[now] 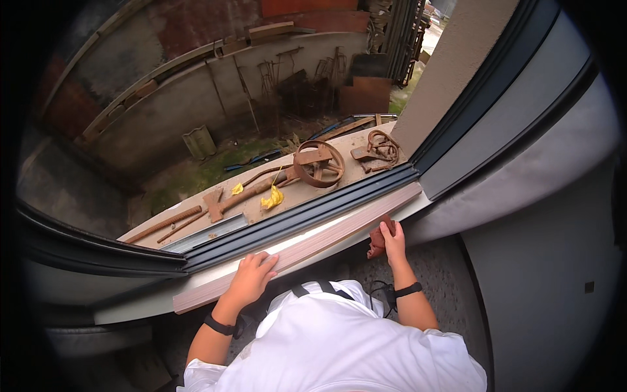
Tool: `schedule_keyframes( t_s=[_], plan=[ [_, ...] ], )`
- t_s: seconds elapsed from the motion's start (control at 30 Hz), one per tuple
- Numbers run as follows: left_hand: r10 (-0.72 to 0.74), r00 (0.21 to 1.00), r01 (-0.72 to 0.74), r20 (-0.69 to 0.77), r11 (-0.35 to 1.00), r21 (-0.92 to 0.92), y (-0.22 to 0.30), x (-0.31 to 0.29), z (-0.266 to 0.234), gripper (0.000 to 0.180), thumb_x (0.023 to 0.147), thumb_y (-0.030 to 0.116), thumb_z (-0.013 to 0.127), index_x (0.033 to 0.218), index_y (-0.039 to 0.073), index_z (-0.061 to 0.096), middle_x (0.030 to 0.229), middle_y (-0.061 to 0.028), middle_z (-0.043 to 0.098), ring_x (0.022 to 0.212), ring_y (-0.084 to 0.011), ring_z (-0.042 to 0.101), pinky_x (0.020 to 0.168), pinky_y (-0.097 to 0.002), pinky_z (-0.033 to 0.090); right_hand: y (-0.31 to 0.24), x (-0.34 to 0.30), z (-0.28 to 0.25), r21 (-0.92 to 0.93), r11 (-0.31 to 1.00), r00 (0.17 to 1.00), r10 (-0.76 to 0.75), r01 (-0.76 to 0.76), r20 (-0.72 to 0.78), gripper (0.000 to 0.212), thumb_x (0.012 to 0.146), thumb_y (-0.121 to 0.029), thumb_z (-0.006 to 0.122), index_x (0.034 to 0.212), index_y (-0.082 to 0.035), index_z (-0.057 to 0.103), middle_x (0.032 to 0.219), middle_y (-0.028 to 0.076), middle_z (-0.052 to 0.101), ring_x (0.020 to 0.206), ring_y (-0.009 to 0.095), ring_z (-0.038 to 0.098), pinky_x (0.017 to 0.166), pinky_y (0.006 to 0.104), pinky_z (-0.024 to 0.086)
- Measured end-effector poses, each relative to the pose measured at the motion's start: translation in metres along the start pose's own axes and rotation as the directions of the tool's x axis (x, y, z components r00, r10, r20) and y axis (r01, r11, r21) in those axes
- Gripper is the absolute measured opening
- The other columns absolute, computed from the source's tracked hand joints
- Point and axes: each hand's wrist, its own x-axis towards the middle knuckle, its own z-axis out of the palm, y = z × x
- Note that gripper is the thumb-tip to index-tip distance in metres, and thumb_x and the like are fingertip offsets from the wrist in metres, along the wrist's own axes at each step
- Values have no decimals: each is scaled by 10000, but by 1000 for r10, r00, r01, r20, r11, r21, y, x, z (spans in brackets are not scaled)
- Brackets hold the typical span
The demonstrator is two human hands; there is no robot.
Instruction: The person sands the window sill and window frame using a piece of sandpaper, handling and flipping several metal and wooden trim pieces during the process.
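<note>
A long, pale pinkish-brown wooden board lies along the white inner windowsill, slanting up to the right. My left hand is on its left half, fingers bent over the board and holding it down. Near the board's right end, my right hand pinches a crumpled reddish-brown piece of sandpaper between thumb and fingers. The sandpaper hangs at the board's front edge; whether it touches the wood I cannot tell.
Beyond the dark window track, the outer ledge bears a rusty wheel, a rusty axe-like tool, rusty hooks, a metal channel and yellow leaves. A grey curved panel stands at my right.
</note>
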Motion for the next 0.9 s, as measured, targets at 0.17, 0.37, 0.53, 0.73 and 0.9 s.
schedule_keyframes(
  t_s=[0.17,0.37,0.53,0.73,0.9],
  plan=[
    [-1,999,4,37,995,-98,4,-16,8,425,934,168,651,1349,87,602,1257,-143,572,1080,-334,519,967,-410,419,-4,3,-13,572,706,908,319,-418,271,713,974,-601,533,1446,-78,422,1359,141,556,1196,290,584,1000,459,502],
    [-25,993,66,112,920,-385,14,-23,7,395,980,165,585,1362,64,586,1277,-141,597,1111,-326,537,1009,-390,431,-39,17,-2,635,746,971,67,-201,229,714,960,-620,534,1424,-79,479,1350,150,571,1238,287,546,1053,463,447],
    [-45,977,163,207,783,-601,-3,-27,1,427,1045,290,483,1369,23,560,1281,-175,630,1190,-312,582,1047,-370,431,-110,9,26,648,761,981,-101,-32,166,530,1001,-467,573,1334,-58,523,1230,85,625,1141,250,602,1011,409,480],
    [13,977,128,212,763,-634,-14,-35,-6,456,1046,309,475,1373,0,548,1258,-188,641,1162,-308,605,1023,-359,444,-177,-23,49,571,794,977,-188,210,-98,384,1035,-273,548,1303,1,530,1248,102,619,1148,214,606,989,364,490],
    [57,966,128,253,743,-657,-29,-47,-15,418,1030,255,500,1348,-8,569,1231,-180,650,1147,-303,608,1013,-353,446,-214,-20,1,426,641,749,-389,638,-537,524,1076,-352,449,1428,33,398,1436,171,493,1300,296,511,1111,457,413]
  ],
)
